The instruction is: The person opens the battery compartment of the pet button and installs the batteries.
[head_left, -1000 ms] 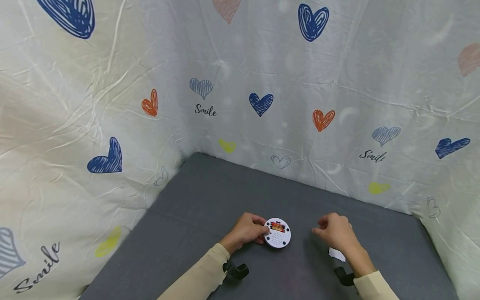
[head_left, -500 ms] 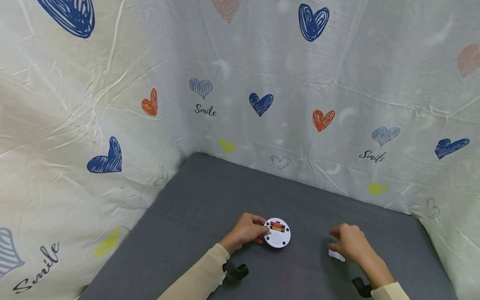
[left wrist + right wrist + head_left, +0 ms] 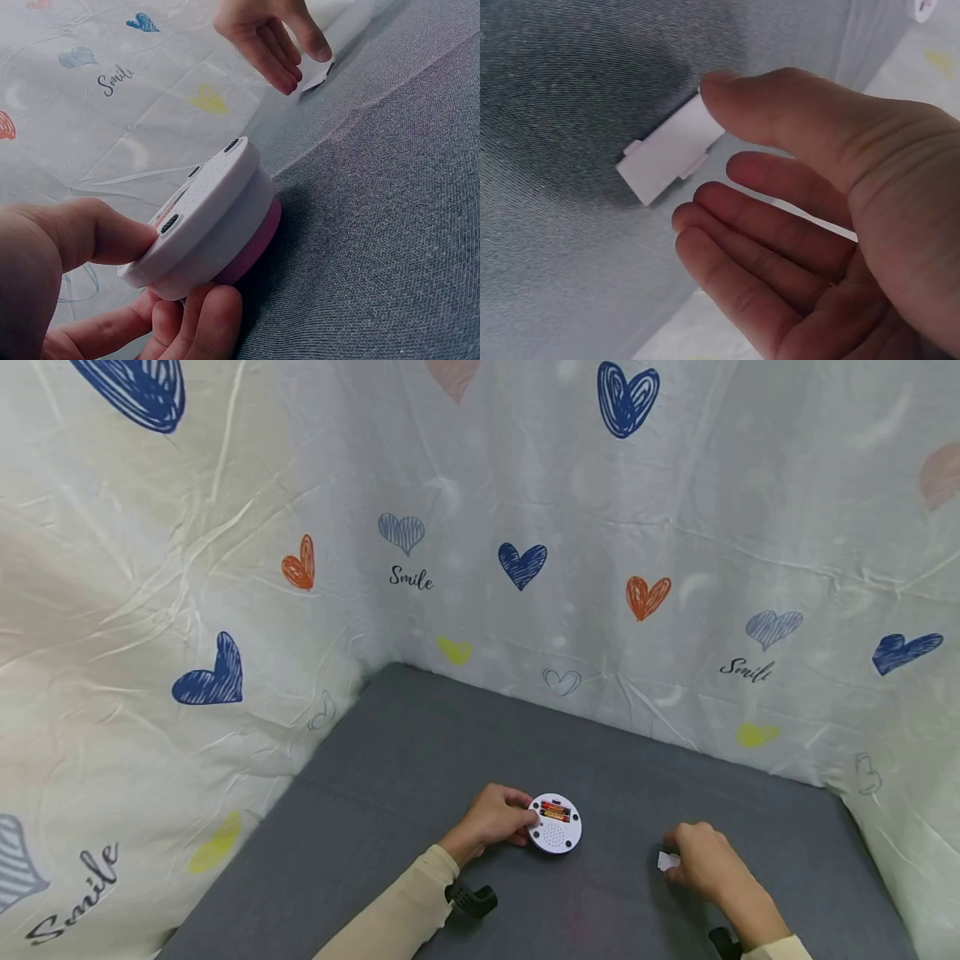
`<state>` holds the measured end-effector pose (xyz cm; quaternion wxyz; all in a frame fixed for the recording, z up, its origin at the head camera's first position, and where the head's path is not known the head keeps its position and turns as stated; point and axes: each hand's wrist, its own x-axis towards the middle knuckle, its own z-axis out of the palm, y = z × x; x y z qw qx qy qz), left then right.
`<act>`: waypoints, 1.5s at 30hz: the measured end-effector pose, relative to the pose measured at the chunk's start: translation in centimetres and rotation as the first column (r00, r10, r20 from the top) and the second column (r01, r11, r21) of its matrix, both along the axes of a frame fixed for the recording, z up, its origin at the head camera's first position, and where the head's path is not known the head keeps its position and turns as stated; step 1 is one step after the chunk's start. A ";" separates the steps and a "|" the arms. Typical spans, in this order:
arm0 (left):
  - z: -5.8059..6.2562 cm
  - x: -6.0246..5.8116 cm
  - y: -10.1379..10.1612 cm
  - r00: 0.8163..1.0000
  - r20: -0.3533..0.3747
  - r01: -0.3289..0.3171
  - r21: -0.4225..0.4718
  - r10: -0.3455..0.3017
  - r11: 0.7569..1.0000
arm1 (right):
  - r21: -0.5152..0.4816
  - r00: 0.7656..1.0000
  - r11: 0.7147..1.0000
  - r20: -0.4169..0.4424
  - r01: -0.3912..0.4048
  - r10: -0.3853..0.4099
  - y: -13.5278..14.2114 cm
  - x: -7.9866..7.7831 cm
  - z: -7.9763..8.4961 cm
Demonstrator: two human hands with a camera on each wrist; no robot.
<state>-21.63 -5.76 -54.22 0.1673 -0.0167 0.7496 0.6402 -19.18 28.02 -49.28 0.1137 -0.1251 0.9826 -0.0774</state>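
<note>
My left hand (image 3: 497,817) pinches the rim of a round white battery device (image 3: 557,839), thumb on top and fingers beneath. Its upper face shows a compartment with red-and-orange batteries (image 3: 555,812), small dark pads and a patch of tiny holes. In the left wrist view the device (image 3: 225,202) is tilted, with a pink band on its underside. Over on the right, a white battery cover (image 3: 667,154) with small side tabs lies on the cloth. My right hand (image 3: 705,860) is right over it, the thumb overlapping one end and the fingers apart from the thumb.
Dark grey cloth (image 3: 420,752) covers the table. A pale curtain (image 3: 585,510) printed with hearts and "Smile" hangs along the back and both sides. Each wrist carries a black camera mount, such as the left mount (image 3: 474,902).
My right hand has moved right and toward me, then down to the battery cover, which it now partly hides. The left hand keeps holding the round device in the same place.
</note>
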 end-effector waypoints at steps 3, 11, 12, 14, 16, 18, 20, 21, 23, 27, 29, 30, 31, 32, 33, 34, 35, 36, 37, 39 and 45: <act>0.1 0.0 0.0 1.000 -0.006 0.000 -0.005 0.000 1.000 | 0.011 1.000 1.000 -0.021 -0.006 0.006 0.0 0.1 -0.2; 0.2 0.0 0.0 1.000 -0.012 0.006 -0.002 -0.006 1.000 | 0.032 0.998 0.999 -0.070 0.010 -0.008 0.0 0.6 -0.9; 0.2 0.0 0.0 1.000 -0.011 0.007 -0.003 -0.007 1.000 | 0.029 0.996 1.000 -0.084 0.012 -0.009 0.0 0.6 -1.0; 0.3 -0.1 0.0 1.000 -0.011 0.006 -0.002 -0.006 1.000 | 0.024 0.994 1.000 -0.109 0.014 -0.011 0.0 0.7 -1.1; 0.3 -0.1 0.0 1.000 -0.012 0.005 -0.004 -0.005 1.000 | 0.024 0.991 1.000 -0.131 0.006 -0.003 0.0 0.8 -1.2; 0.4 -0.1 0.0 1.000 -0.012 0.003 -0.005 -0.003 1.000 | 0.030 0.989 1.000 -0.150 -0.001 0.005 0.0 0.8 -1.2; 0.5 -0.1 0.0 1.000 -0.011 0.001 -0.006 -0.001 1.000 | 0.034 0.986 0.999 -0.166 -0.008 0.013 -0.1 0.9 -1.2; 0.5 -0.2 0.0 1.000 -0.010 0.000 -0.009 0.000 1.000 | 0.035 0.985 0.999 -0.173 -0.010 0.016 -0.2 0.9 -1.2; 0.5 -0.2 0.0 1.000 -0.010 -0.002 -0.010 0.002 1.000 | 0.039 0.982 0.999 -0.187 -0.012 0.019 -0.3 0.9 -1.2; 0.4 -0.3 0.0 1.000 -0.014 -0.002 -0.008 0.002 1.000 | 0.047 0.979 0.999 -0.201 -0.022 0.031 -0.5 0.8 -1.3; 0.4 -0.2 -0.1 1.000 -0.016 0.000 -0.005 0.000 1.000 | 0.048 0.980 0.998 -0.196 -0.027 0.036 -0.6 0.7 -1.2; 0.4 -0.2 -0.1 1.000 -0.016 0.000 -0.005 0.000 1.000 | 0.045 0.981 0.999 -0.191 -0.030 0.038 -0.6 0.6 -1.1; 0.5 -0.2 -0.1 1.000 -0.015 0.001 -0.006 -0.001 1.000 | 0.042 0.983 0.999 -0.181 -0.031 0.038 -0.7 0.5 -0.9; 0.5 -0.2 -0.1 1.000 -0.014 0.001 -0.006 -0.001 1.000 | 0.039 0.984 0.999 -0.173 -0.031 0.037 -0.8 0.4 -0.7; 0.4 -0.2 -0.1 1.000 -0.014 0.000 -0.007 0.000 1.000 | 0.030 0.986 0.999 -0.162 -0.031 0.036 -0.9 0.3 -0.5; 0.4 -0.2 -0.1 1.000 -0.012 0.001 -0.007 -0.001 1.000 | 0.023 0.987 0.999 -0.156 -0.034 0.037 -1.1 0.1 -0.2; 0.4 -0.2 -0.1 1.000 -0.012 0.001 -0.008 -0.001 1.000 | 0.012 0.987 0.999 -0.156 -0.036 0.038 -1.2 0.0 0.0; 0.4 -0.1 -0.1 1.000 -0.009 0.002 -0.008 -0.002 1.000 | -0.001 0.987 0.999 -0.155 -0.039 0.039 -1.4 -0.1 0.4; 0.3 -0.1 -0.1 1.000 -0.007 0.003 -0.008 -0.003 1.000 | -0.013 0.987 0.999 -0.156 -0.043 0.040 -1.5 -0.3 0.7; 0.2 0.0 -0.1 1.000 -0.007 0.005 -0.006 -0.005 1.000 | -0.040 0.985 0.998 -0.163 -0.056 0.049 -1.9 -0.5 1.3; 0.1 0.1 -0.1 1.000 -0.005 0.009 0.002 -0.009 1.000 | -0.077 0.973 0.991 -0.213 -0.110 0.092 -3.6 -1.3 3.1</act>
